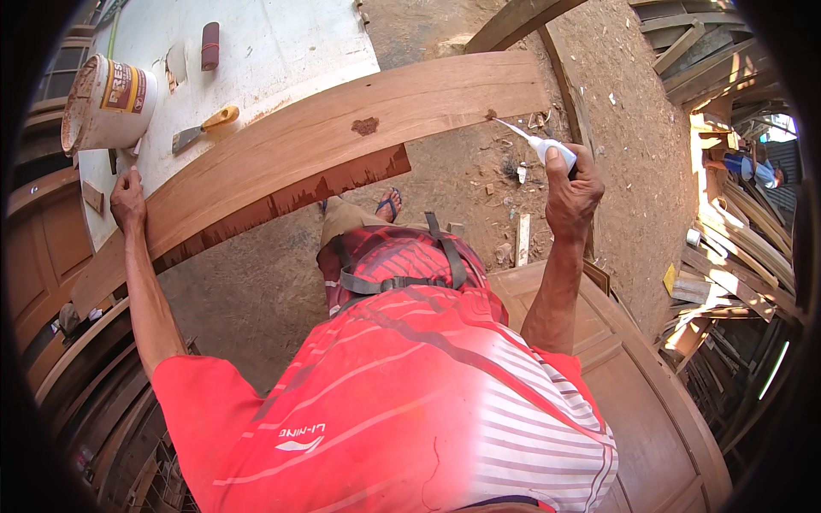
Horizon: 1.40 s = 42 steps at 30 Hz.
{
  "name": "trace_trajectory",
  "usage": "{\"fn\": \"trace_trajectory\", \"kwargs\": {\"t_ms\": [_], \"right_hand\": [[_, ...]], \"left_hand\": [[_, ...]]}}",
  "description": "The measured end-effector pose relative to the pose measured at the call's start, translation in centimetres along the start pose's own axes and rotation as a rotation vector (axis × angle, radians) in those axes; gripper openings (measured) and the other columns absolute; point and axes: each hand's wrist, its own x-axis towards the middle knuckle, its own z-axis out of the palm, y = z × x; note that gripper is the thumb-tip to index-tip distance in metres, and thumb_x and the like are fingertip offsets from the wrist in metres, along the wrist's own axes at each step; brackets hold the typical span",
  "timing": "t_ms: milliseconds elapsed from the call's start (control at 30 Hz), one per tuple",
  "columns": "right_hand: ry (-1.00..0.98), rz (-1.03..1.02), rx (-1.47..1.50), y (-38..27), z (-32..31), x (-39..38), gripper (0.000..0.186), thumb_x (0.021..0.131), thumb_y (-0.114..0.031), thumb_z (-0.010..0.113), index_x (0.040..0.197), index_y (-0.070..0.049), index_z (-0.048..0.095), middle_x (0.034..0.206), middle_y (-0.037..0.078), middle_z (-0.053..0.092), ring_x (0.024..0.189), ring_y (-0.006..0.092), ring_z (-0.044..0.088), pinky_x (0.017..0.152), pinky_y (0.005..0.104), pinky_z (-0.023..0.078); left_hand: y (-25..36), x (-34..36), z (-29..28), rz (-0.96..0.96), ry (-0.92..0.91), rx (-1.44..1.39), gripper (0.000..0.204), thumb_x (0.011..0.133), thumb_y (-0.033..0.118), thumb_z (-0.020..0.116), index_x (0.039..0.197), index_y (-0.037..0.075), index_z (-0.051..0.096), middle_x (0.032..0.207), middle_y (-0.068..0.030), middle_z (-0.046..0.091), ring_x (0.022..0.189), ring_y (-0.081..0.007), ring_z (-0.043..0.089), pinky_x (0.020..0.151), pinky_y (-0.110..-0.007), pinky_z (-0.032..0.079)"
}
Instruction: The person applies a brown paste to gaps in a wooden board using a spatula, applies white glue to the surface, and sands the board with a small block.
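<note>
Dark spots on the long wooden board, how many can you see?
2. One filler patch sits near the middle of the board; the other spot is at its far end, where the right hand points the tube's nozzle. More may be hidden.

Both arms reach forward and up from a red-shirted torso. The left hand lies flat, fingers extended, arm nearly straight. The right hand is raised on a bent elbow, its fingers curled closed in a grip, wrist cocked forward and well apart from the left.
</note>
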Motion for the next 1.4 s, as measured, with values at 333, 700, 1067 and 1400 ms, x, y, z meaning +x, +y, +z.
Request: {"fn": "trace_trajectory", "kwargs": {"t_ms": [333,700,1067,1400], "right_hand": [[0.005,-0.013,0.006,0.8,-0.3,0.0,0.02,0.101,-0.02,0.068,0.1,0.0,0.072,0.079,0.0,0.064,0.069,0.0056,0.055,0.06,0.0248,0.044],[-0.162,0.29,0.898,-0.3,2.5,1.1,0.035,0.101,-0.014,0.063,0.133,0.0,0.057,0.11,0.01,0.069,0.1,0.0182,0.07,0.077,0.0299,0.059],[-0.452,0.179,0.765,-11.9,20.4,0.6,0.033,0.098,-0.016,0.072,0.126,0.0,0.068,0.118,0.009,0.072,0.112,0.0187,0.064,0.106,0.0355,0.046],[-0.709,-0.062,0.016,-13.2,36.8,6.5,0.029,0.096,-0.02,0.074,0.117,-0.001,0.072,0.105,0.004,0.071,0.098,0.0131,0.061,0.088,0.0314,0.048]], "left_hand": [[1.2,-1.2,-0.4,0.074,0.032,0.089,0.045,0.1,0.05,0.063,0.103,0.008,0.078,0.092,-0.017,0.075,0.087,-0.0319,0.071,0.081,-0.042,0.053],[4.1,-4.0,-1.0,-0.018,0.056,0.115,0.044,0.094,0.053,0.061,0.105,0.014,0.079,0.103,-0.0126,0.078,0.1,-0.0355,0.074,0.086,-0.044,0.056],[7.5,-7.0,-1.3,0.367,0.118,-0.219,0.04,0.095,0.04,0.07,0.121,0.009,0.069,0.108,-0.0155,0.074,0.096,-0.0353,0.073,0.087,-0.048,0.058],[-1.3,-10.1,-11.6,0.817,-0.155,-0.103,0.105,0.072,0.061,0.086,0.159,0.018,0.044,0.16,-0.0146,0.041,0.148,-0.0383,0.036,0.122,-0.054,0.03]]}}
